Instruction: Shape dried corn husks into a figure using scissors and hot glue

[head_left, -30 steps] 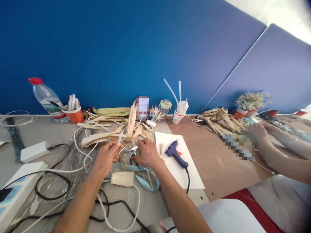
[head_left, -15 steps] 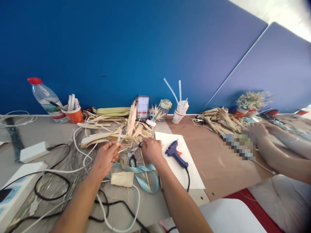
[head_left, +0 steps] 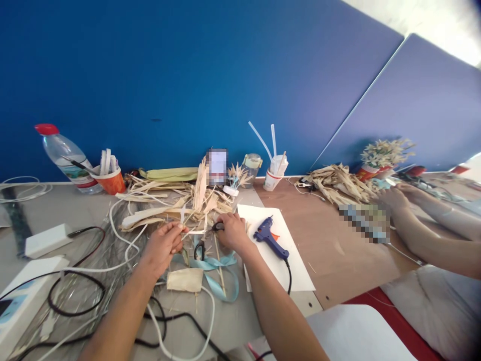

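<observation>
My left hand (head_left: 165, 246) is closed in a pinch on a small pale piece of corn husk (head_left: 183, 214), its pointed tip standing above the fingers. To the right, my right hand (head_left: 233, 231) has its fingers on one black loop of a pair of scissors (head_left: 218, 226). The other loop hangs lower, apart from the hand, and the blades reach left towards my left hand. Beneath lie a light blue ribbon (head_left: 221, 286) and a cut rectangle of husk (head_left: 185, 280). Loose dried husks (head_left: 150, 216) are heaped just beyond both hands.
A blue glue gun (head_left: 271, 238) lies on white paper (head_left: 300, 273) at right. White and black cables (head_left: 77, 301) cross the left side near a power strip (head_left: 32, 288). Behind stand a bottle (head_left: 69, 158), cups (head_left: 112, 181) and a phone (head_left: 218, 165). Another person's hands (head_left: 394, 200) are at far right.
The view has shifted slightly. The scissors' blades now show more plainly, pointing towards my left hand, and their loops sit a little differently. My left hand keeps its pinch on the husk piece.
</observation>
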`<state>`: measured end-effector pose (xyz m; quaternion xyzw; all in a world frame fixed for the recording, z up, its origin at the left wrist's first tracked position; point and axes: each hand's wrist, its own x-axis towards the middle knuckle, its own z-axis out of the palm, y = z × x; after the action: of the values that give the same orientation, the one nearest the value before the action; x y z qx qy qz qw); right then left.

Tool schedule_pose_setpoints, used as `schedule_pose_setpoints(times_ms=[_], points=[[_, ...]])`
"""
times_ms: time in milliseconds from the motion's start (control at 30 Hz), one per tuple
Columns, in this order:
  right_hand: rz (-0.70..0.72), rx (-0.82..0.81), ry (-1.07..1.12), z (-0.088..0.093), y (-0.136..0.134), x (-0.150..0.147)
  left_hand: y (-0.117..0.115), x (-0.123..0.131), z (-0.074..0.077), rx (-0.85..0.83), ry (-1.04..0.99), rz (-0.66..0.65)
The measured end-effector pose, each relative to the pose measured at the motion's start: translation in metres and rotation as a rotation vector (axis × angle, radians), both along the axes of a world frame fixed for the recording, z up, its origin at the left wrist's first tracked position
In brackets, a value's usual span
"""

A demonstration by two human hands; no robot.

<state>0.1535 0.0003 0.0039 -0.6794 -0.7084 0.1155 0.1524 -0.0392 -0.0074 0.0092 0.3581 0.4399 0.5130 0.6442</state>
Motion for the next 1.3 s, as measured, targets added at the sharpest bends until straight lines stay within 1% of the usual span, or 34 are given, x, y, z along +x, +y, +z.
schedule_pose_setpoints(times_ms=[100, 200, 267, 333, 400, 500, 567, 667, 800, 900, 1033, 1100, 1133, 1167, 1200, 1267, 1300], points=[[0.040, -0.069, 0.262, 0.004, 0.003, 0.013, 0.000, -0.001, 0.003, 0.009, -0.040, 0.031], [0.093, -0.137, 0.687, 0.006, 0.006, 0.022, 0.001, -0.003, 0.007, 0.046, -0.094, 0.099], [0.095, -0.159, 0.985, 0.006, 0.008, 0.025, 0.002, -0.006, 0.010, 0.070, -0.130, 0.145], [0.038, -0.160, 1.242, 0.006, 0.009, 0.025, 0.003, -0.008, 0.012, 0.075, -0.161, 0.181], [-0.075, -0.141, 1.439, 0.006, 0.010, 0.023, 0.003, -0.009, 0.014, 0.074, -0.176, 0.197], [-0.221, -0.054, 1.614, 0.007, 0.012, 0.019, 0.001, -0.006, 0.016, 0.078, -0.164, 0.163], [-0.244, 0.003, 1.687, 0.007, 0.013, 0.013, -0.002, -0.001, 0.016, 0.079, -0.135, 0.103], [-0.230, 0.016, 1.775, 0.004, 0.012, -0.001, -0.007, 0.007, 0.014, 0.050, -0.068, 0.017], [-0.247, 0.045, 1.728, 0.000, 0.008, -0.025, -0.009, 0.012, 0.011, 0.034, -0.059, -0.072], [-0.216, 0.034, 1.668, -0.003, 0.004, -0.039, -0.010, 0.012, 0.011, 0.036, -0.090, -0.078], [-0.145, -0.081, 1.610, -0.007, -0.001, -0.050, -0.009, 0.009, 0.014, 0.031, -0.161, -0.062], [-0.099, -0.132, 1.511, -0.007, -0.005, -0.052, -0.008, 0.007, 0.014, 0.023, -0.186, -0.048], [-0.082, -0.102, 1.422, -0.005, -0.008, -0.052, -0.007, 0.006, 0.014, 0.017, -0.190, -0.041], [-0.067, -0.015, 1.300, -0.002, -0.012, -0.052, -0.006, 0.004, 0.013, 0.013, -0.187, -0.032], [-0.049, 0.112, 1.150, 0.001, -0.016, -0.051, -0.005, 0.004, 0.012, 0.009, -0.181, -0.023], [0.009, 0.441, 0.791, 0.008, -0.026, -0.049, -0.004, 0.002, 0.011, 0.002, -0.168, -0.009], [0.070, 0.544, 0.630, 0.012, -0.030, -0.048, -0.004, 0.002, 0.011, 0.000, -0.163, -0.005]])
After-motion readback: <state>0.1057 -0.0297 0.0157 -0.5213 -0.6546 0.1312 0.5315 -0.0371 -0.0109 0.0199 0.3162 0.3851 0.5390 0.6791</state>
